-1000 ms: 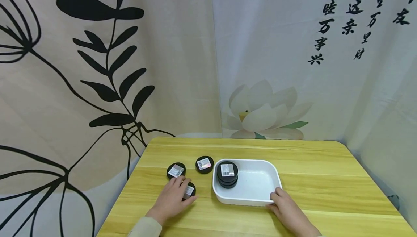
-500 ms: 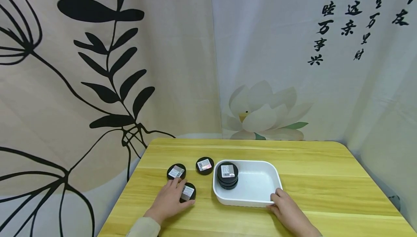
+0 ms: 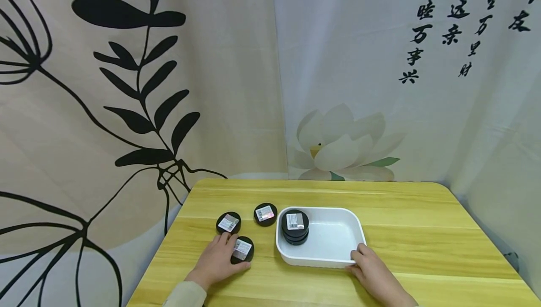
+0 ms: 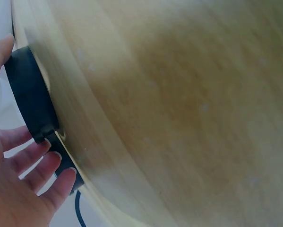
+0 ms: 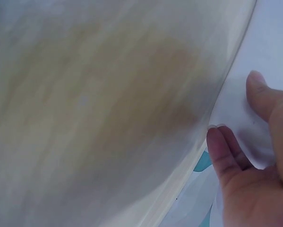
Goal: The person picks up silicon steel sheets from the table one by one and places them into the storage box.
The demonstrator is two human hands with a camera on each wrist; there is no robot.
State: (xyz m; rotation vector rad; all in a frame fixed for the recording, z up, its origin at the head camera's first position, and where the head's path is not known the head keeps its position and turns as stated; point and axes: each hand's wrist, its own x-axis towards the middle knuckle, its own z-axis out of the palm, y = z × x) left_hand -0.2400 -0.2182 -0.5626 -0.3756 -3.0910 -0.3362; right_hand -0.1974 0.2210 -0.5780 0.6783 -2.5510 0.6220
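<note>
In the head view, my left hand (image 3: 216, 259) holds a flat round black container (image 3: 242, 250) with a barcode label, thumb at its near edge and index finger at its far side. The left wrist view shows this black container (image 4: 31, 92) between thumb and fingers, with a second dark container beyond the fingertips. That second labelled container (image 3: 228, 223) lies just past the hand. My right hand (image 3: 374, 274) grips the near right corner of a white rectangular tray (image 3: 334, 262). Inside the tray, at its left end, stands a stack of black containers (image 3: 295, 225).
Another labelled black container (image 3: 265, 214) lies left of the tray's far corner. Everything rests on a wood-grain table (image 3: 405, 232). A printed curtain (image 3: 236, 72) hangs behind the table's far edge.
My left hand has shifted slightly left and toward me, and the near black container has moved a little with it. The right hand and tray stay in place.
</note>
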